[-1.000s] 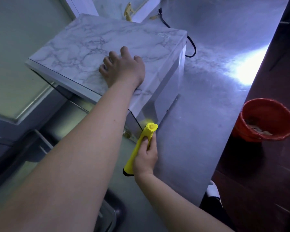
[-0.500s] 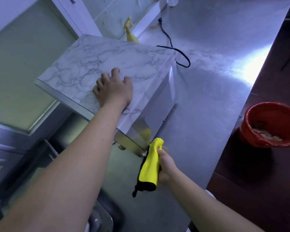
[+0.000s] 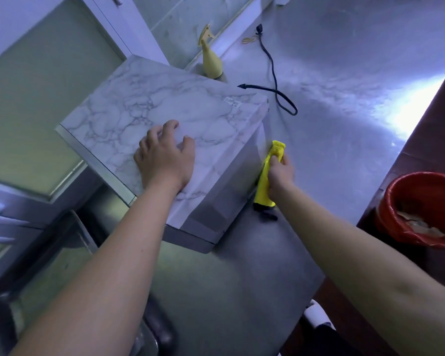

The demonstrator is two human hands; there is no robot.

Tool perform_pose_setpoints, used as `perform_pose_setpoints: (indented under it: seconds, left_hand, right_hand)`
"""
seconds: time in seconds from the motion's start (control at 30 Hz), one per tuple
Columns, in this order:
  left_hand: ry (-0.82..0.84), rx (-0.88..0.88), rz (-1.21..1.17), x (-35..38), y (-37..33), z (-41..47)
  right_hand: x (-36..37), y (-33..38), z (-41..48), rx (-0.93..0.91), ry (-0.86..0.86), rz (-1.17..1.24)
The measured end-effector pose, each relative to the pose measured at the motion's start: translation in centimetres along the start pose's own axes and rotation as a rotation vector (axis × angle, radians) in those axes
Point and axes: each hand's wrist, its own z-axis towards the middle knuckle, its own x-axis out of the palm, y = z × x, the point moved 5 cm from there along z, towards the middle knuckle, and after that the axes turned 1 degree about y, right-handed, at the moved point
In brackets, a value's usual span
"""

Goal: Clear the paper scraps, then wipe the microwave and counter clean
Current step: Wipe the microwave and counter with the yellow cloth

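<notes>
Only a small white label (image 3: 231,101) on microwave (image 3: 165,109) top, print seemingly unreadable

Marble-veined microwave (image 3: 165,106), yellow cloth (image 3: 266,181), red bin (image 3: 396,201)

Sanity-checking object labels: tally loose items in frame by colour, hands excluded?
Yellow: 2, the cloth and the spray bottle
Red: 1, the bin
Black: 1, the power cord
Marble white: 1, the microwave
Total: 5
</notes>
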Motion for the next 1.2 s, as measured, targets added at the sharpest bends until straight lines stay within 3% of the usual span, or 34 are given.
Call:
perform_pose_setpoints:
  seconds: [0.13,0.37,0.57,0.67,0.87,0.97,1.1,1.2]
  left_hand:
    - [-0.01,0.003,0.012,0.1,0.0,0.1]
    - [-0.012,-0.01,0.033,-0.1,0.0,0.1]
    - [0.003,-0.009,0.018,-0.3,-0.2,-0.1]
    - [0.016,-0.005,0.014,-0.4,-0.2,-0.2]
    - [0.02,-0.016,0.018,-0.6,-0.5,-0.3]
    - [0.019,-0.022,0.017,-0.6,-0.4,-0.3]
    - [-0.008,-0.029,0.007,-0.7,-0.3,-0.1]
    - [-0.026,-0.021,-0.005,-0.6,-0.2,-0.1]
  right_hand:
    - [1.6,-2.6,-2.3,0.041,-0.106,0.073]
    - [3.9,-10.2,-12.2,0.292,-0.053,0.196]
    - [2.1,-13.0,-16.5,0.631,0.307,0.247]
    - [-1.4,-10.8,-15.2,0.668,0.408,0.3]
    - [-8.4,-2.8,-9.1,0.495,0.429,0.404]
    - [-9.4,1.4,-6.3,0.328,0.394,0.154]
    - [-8.8,6.6,-4.6,-0.23,0.289,-0.422]
    - [-7.6,9.9,-4.5,-0.551,0.247,-0.501]
